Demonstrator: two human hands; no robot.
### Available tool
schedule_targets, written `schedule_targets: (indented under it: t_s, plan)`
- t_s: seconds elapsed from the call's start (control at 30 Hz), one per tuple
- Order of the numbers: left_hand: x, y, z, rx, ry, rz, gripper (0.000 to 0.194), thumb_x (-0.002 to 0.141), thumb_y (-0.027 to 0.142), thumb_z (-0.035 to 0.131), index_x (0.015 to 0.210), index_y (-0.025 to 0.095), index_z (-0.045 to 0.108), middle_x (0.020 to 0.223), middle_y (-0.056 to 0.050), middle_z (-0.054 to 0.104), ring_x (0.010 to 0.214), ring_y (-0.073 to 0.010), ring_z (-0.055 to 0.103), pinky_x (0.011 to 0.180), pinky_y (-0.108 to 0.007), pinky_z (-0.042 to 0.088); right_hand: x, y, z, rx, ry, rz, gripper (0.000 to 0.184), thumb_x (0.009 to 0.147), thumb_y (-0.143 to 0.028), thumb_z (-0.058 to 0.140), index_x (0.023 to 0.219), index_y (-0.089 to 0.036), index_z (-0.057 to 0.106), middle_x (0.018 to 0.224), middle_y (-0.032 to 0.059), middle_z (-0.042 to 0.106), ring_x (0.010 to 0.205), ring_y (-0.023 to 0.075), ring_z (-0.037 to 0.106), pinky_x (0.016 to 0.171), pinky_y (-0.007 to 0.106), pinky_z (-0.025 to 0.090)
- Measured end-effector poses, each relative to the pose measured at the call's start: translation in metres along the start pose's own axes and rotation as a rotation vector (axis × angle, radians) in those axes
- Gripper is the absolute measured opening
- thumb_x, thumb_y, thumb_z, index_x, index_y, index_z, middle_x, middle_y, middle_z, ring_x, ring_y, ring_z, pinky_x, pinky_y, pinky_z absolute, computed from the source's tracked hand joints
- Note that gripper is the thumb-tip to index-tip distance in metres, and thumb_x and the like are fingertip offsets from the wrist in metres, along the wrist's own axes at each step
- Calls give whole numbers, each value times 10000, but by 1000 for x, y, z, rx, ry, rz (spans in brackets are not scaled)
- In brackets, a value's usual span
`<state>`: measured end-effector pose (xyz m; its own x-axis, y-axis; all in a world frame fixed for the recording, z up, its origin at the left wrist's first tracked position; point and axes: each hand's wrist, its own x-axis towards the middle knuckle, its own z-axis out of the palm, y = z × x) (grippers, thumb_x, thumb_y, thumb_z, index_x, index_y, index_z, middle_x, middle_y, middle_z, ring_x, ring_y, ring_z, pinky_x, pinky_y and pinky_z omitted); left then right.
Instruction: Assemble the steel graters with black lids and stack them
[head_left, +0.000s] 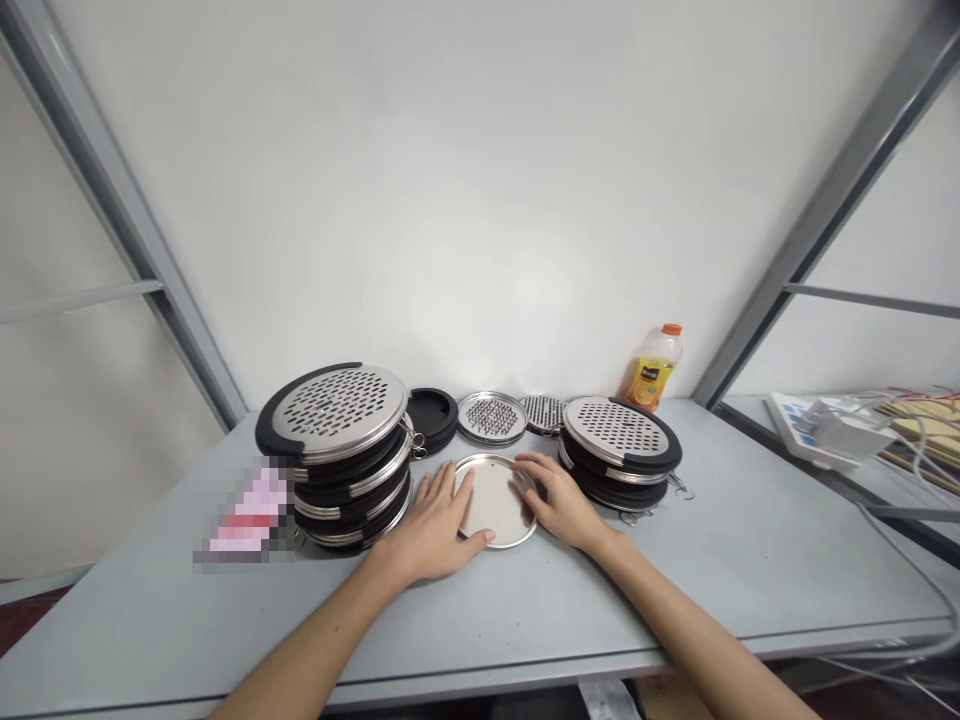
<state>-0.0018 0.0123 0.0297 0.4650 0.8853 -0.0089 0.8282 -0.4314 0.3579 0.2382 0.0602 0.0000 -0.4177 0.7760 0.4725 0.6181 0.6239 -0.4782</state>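
The left hand [436, 530] lies spread along one side of a round metal plate [491, 505], its thumb reaching toward the near rim. The right hand [564, 505] sits opposite, fingers apart and loosely bent over the other edge; whether its fingertips press is hard to tell. The plate lies flat on the worktop [750, 580] between the hands, which seem placed so to steady it from both sides. It looks smooth, pale silver and shiny, with a thin brighter rim and a small dark spot near its far edge.

Just left of the left hand rises a tall stack of black-edged graters [345, 410]; beside the right hand stands a lower grater stack [619, 425]. Flanking the hands, both probably leave the middle free for working. Beyond the hands lie a black round piece [431, 415], a grater disc [493, 417] and a slotted disc [543, 411], with an orange-capped bottle [652, 372] farther right.
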Motion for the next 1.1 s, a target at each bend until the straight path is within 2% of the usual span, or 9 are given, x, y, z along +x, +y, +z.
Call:
schedule_targets:
  t_s: [0.1,0.2,0.3,0.4,0.67,0.9,1.1]
  plan:
    - [-1,-1,-1,-5,-2,8,835,854,641,428,1491,171,162,1567,-147,122,1439,-333,60,1146,-506,110,0,7,5,21,35,79,426,926,-375,451,1312,-198,476,1344,138,506,1255,282,466,1064,492,365]
    - [-1,-2,-1,-2,-11,12,820,860,636,417,1491,181,158,1571,-143,103,1440,-333,55,1142,-514,115,-1,18,12,50,43,207,611,926,-483,417,1441,-181,292,1478,175,351,1375,307,319,1117,536,270]
    - [0,-2,0,0,-17,16,804,871,629,406,1490,181,158,1571,-151,83,1440,-331,44,1137,-522,117,-2,24,18,50,52,296,741,909,-540,409,1482,-131,176,1525,210,238,1416,322,216,1142,543,202]
    - [0,-2,0,4,-20,16,810,875,618,415,1494,174,139,1569,-162,86,1440,-327,54,1138,-517,112,-4,23,19,39,82,308,796,905,-541,405,1493,-95,106,1542,218,175,1432,307,160,1163,509,166]
    - [-1,1,-4,15,-48,-3,827,878,620,411,1502,167,113,1570,-166,73,1443,-313,48,1146,-488,88,-13,19,17,-44,168,319,792,889,-449,442,1490,-77,86,1532,220,201,1424,307,190,1158,497,195]
    - [-1,-1,-3,-4,-35,10,818,871,628,417,1497,178,145,1571,-157,78,1441,-320,63,1142,-500,94,-31,12,10,-60,226,357,810,866,-433,472,1499,-122,73,1541,186,201,1422,308,200,1152,507,195]
    - [-3,2,-8,-16,-37,-4,810,865,640,421,1487,172,196,1563,-173,112,1432,-352,89,1129,-527,119,-39,10,8,-68,241,389,810,849,-426,480,1490,-93,113,1529,199,231,1414,307,225,1147,495,212]
